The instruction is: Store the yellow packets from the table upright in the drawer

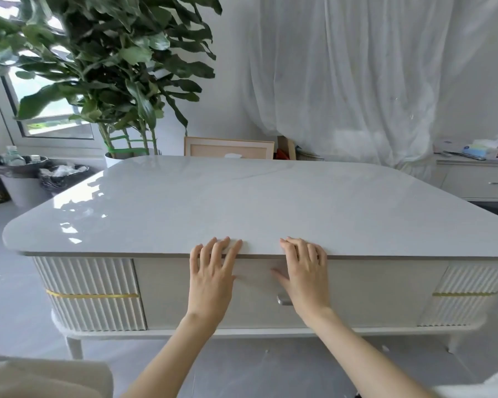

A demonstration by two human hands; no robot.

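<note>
Left hand [210, 278], right hand [306, 275] on drawer [380, 294]

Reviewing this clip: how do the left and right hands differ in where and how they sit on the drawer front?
The left hand lies on the drawer front left of the metal handle; the right hand partly hides that handle. The left hand's fingers slant toward the right hand; the right hand's point nearly straight up. Both lie flat, fingers straight, fingertips reaching the tabletop edge, holding nothing.
</note>
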